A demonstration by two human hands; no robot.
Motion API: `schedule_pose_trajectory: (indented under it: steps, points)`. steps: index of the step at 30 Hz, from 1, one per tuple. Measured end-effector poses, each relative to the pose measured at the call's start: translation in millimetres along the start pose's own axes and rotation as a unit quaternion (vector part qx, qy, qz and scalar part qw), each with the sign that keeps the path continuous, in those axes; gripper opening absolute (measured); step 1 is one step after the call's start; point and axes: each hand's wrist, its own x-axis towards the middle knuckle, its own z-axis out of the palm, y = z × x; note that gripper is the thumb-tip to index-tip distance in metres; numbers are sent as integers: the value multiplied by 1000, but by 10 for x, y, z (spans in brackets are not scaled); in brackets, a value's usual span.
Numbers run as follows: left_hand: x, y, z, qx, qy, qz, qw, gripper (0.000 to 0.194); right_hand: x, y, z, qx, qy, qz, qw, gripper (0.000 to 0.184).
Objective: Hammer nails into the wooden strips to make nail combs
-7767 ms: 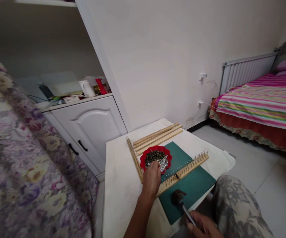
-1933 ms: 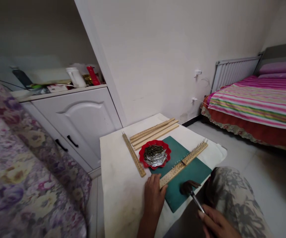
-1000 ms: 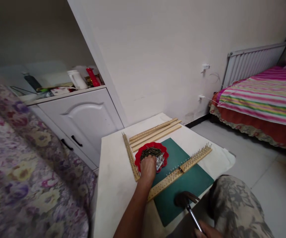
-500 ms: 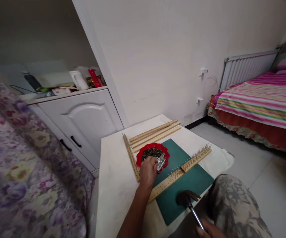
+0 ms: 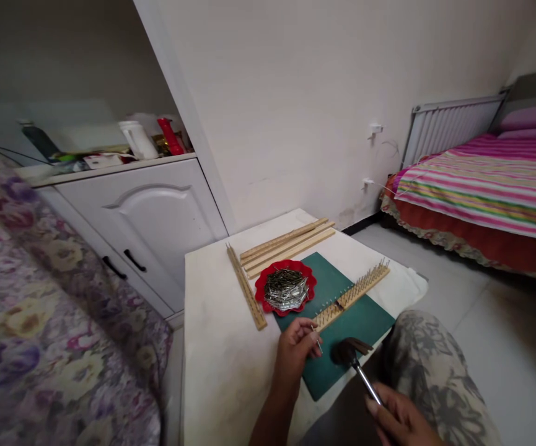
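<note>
The left hand (image 5: 298, 347) is over the near left part of the green mat (image 5: 326, 375), its grip narrow, pinching a slim nail (image 5: 316, 341) between thumb and fingers. The nail is tilted, its lower end toward the right. The right hand (image 5: 398, 415), at the near right, has its grip closed around the handle of a hammer (image 5: 365, 378), whose dark head hangs over the near part of the mat, to the right of the left hand.

Across the mat lies a nailed wooden strip (image 5: 354, 298), running from near left to far right, with rows of nails standing up from it. The left hand covers its near left end; whether they touch, I cannot tell.

At the far left edge of the mat, a red scalloped bowl (image 5: 260, 291) holds a heap of loose nails (image 5: 286, 288), dark ones at the far side and silvery ones at the near side. Left of the bowl lies another wooden strip (image 5: 246, 286), and beyond it a group of wooden strips (image 5: 290, 253) lies side by side. All of these rest on the pale-covered counter (image 5: 221, 371).
</note>
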Motion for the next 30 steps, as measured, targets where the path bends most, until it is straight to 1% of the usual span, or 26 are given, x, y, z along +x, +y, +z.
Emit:
schedule_pose_trajectory:
  steps: [3,4,6,9,13,16,18,22,24,25,27,29,30]
  points:
    - [-102,-20,144,-68,-20,-35,997,23,5,-112,-15,2,29,-49,998,41]
    - [-139,-35,202,-90,-30,-50,994,25,11,-159,-20,8,46,-56,997,39]
    - [-210,-79,323,-132,-54,-80,987,28,27,-244,-29,33,69,-58,995,36]
    - [-295,-158,473,-186,-70,-104,975,30,51,-304,-38,66,73,-55,994,34]
    - [-348,-211,556,-237,-71,-105,963,28,59,-271,-60,84,72,-56,992,32]
    - [-349,-208,550,-228,-82,-99,965,26,38,-247,-81,98,67,-50,992,33]
    - [-335,-195,521,-188,-104,-92,972,25,19,-250,-95,107,71,-47,991,34]
    - [-313,-147,431,-49,-175,-69,981,16,8,-255,-129,115,82,-42,989,35]
    - [-323,-112,396,30,-194,-32,980,11,20,-247,-142,108,84,-41,990,35]
    - [-333,-93,387,75,-196,0,978,10,29,-244,-145,106,84,-40,990,35]
    - [-361,-58,388,176,-195,81,961,11,48,-243,-141,103,83,-36,991,35]
    - [-389,-31,407,265,-198,156,931,13,66,-247,-128,103,82,-37,991,35]
    - [-400,-24,417,296,-200,182,916,14,73,-249,-120,102,79,-41,991,35]
